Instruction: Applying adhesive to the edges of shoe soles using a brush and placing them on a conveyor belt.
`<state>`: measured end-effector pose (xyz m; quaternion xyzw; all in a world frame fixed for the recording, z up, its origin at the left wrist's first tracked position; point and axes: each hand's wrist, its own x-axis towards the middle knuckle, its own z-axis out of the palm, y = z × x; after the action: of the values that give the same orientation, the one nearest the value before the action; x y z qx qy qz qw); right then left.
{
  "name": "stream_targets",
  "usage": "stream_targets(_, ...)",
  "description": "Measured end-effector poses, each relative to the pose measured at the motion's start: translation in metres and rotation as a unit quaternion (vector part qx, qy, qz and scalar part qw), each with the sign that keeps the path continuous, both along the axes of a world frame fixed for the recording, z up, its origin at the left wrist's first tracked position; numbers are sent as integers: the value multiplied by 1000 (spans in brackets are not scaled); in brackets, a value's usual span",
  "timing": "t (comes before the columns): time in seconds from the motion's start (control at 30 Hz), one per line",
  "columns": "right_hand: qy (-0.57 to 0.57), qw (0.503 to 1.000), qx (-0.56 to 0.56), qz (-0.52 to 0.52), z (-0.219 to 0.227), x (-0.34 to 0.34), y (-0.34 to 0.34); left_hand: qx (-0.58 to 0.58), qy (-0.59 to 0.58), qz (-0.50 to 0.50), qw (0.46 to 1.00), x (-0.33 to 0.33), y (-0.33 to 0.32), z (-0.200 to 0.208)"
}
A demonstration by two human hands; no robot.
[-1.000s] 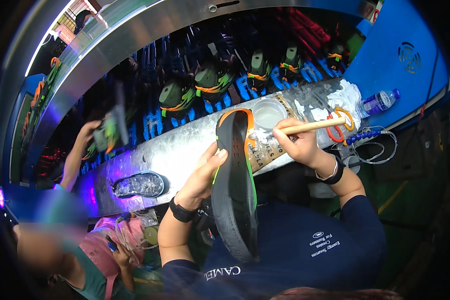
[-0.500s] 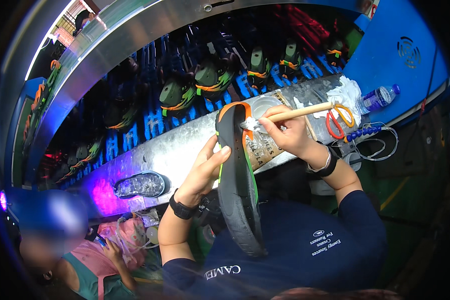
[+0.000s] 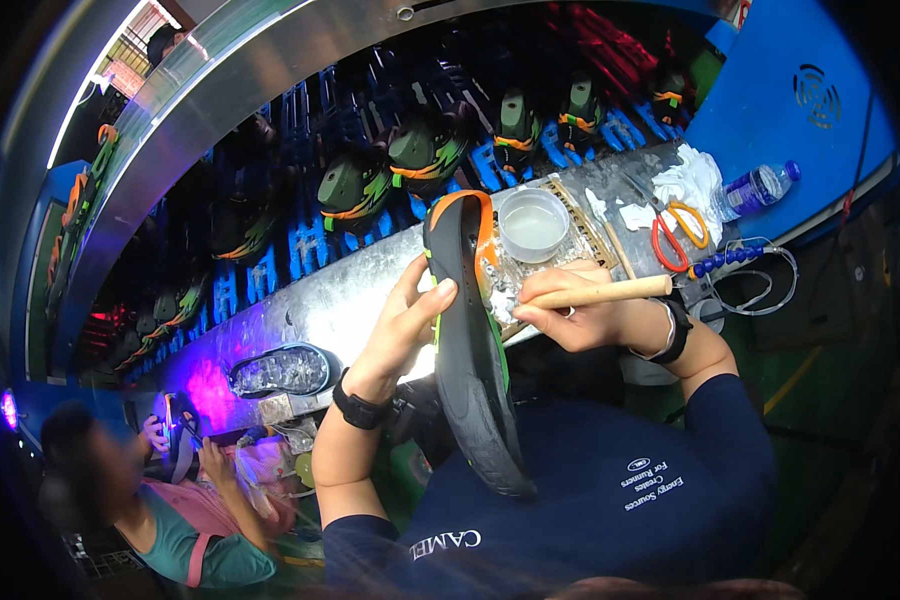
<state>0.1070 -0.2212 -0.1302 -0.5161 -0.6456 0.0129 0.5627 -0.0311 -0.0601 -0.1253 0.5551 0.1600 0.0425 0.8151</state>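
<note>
My left hand (image 3: 402, 332) grips a long shoe sole (image 3: 475, 385) by its left edge. The sole is black and grey with an orange end and green along its rim, and it stands on edge, its orange end pointing away from me. A brush (image 3: 610, 292) with a thick pale wooden handle is closed in my right hand (image 3: 575, 318). Its whitish bristles are at the sole's right edge, around the middle; whether they touch is hard to see. Just beyond my right hand sits a clear round tub (image 3: 535, 255) with cloudy liquid.
Another dark sole (image 3: 282, 371) lies on the metal ledge (image 3: 380, 270). To the right are red-and-orange-handled scissors (image 3: 668, 245), white crumpled tissue (image 3: 692, 182), a plastic bottle (image 3: 755, 190) and a blue jointed hose (image 3: 730, 260). Shoes on blue racks fill the machine behind. A co-worker (image 3: 195, 510) works at lower left.
My right hand and brush have come toward me along the sole, uncovering the tub. The sole has shifted slightly left. The co-worker's head has moved and their hands now show holding a shoe part.
</note>
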Motion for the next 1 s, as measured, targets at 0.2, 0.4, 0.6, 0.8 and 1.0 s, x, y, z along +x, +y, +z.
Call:
stream_targets(0.2,-41,999,-15,24,5,-4,-12,13,6,3,1000,3,3,4)
stream_targets(0.4,-60,995,21,82,4,-8,-17,31,6,-4,999,7,9,8)
stream_targets(0.6,-41,993,24,104,11,-13,-23,39,5,2,999,13,8,16)
stream_targets(0.8,164,980,-39,108,10,-4,-40,33,-17,24,999,9,15,4)
stream_targets(1.0,320,944,30,-76,-1,28,-76,57,-68,137,987,4,21,51)
